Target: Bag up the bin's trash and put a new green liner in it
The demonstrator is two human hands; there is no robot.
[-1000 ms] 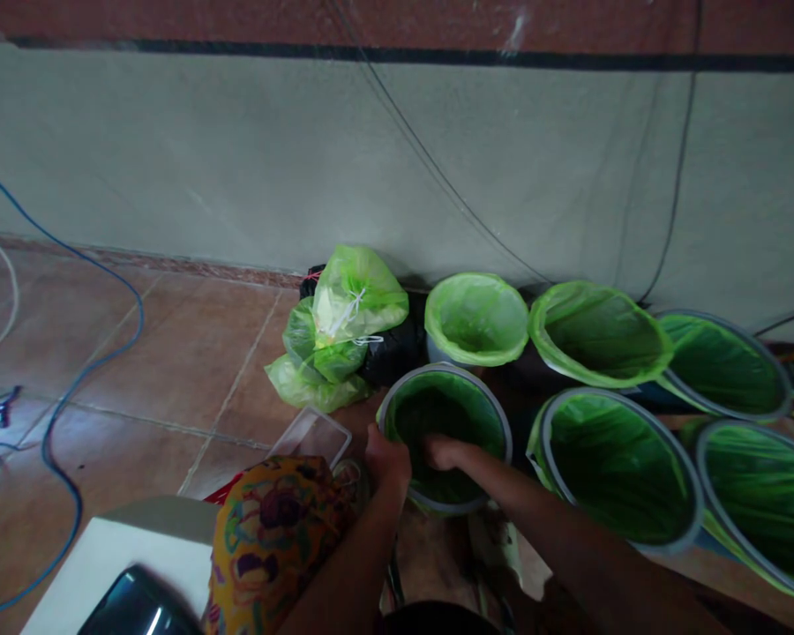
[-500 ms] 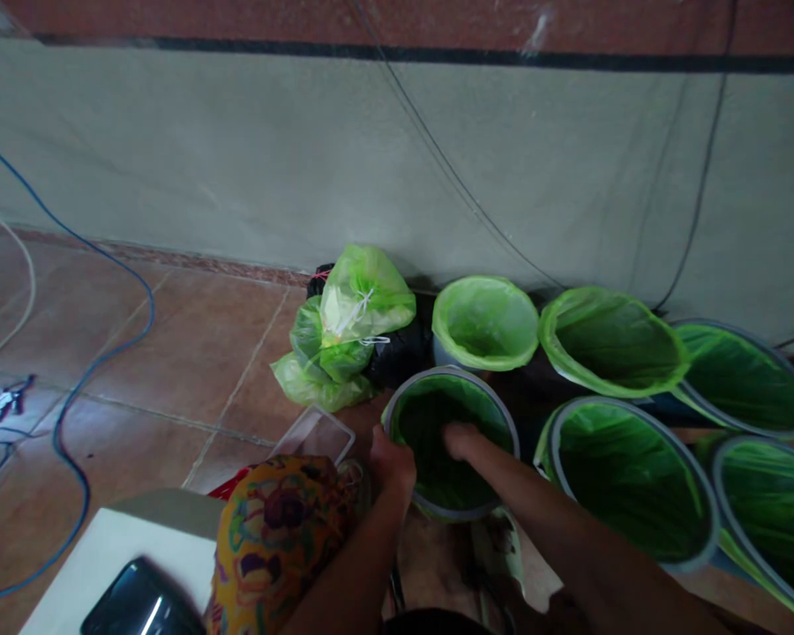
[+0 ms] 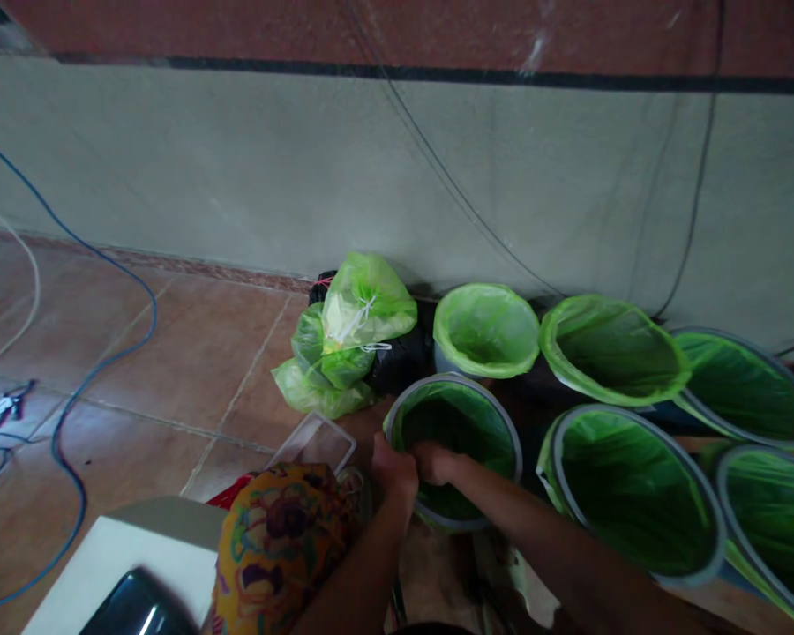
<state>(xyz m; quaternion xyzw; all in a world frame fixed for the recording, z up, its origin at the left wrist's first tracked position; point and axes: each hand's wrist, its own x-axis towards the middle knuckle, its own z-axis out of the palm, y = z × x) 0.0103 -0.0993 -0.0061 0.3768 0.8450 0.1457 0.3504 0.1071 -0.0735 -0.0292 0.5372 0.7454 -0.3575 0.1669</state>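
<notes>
A trash can [image 3: 513, 432] with a grey rim and a green bag lining [image 3: 463, 401] stands right in front of me. My left hand [image 3: 395, 469] is closed over the left side of its rim. Just inside the opening, against the left wall of the lining, is my right hand [image 3: 433, 463]. Its fingers point down and left and are hidden, so whether it pinches the bag does not show.
More lined bins stand to the right, including a near bin [image 3: 635, 494] and a back bin [image 3: 486, 331]. Tied green bags [image 3: 370, 300] lie by the wall. At lower left are a clear plastic container [image 3: 314, 441], patterned cloth [image 3: 284, 529], a white surface [image 3: 119, 547] and a blue cable [image 3: 72, 406].
My right hand has moved left within the bin, from the middle of the lining to beside my left hand. My left hand stays on the rim. The view has tilted up slightly.
</notes>
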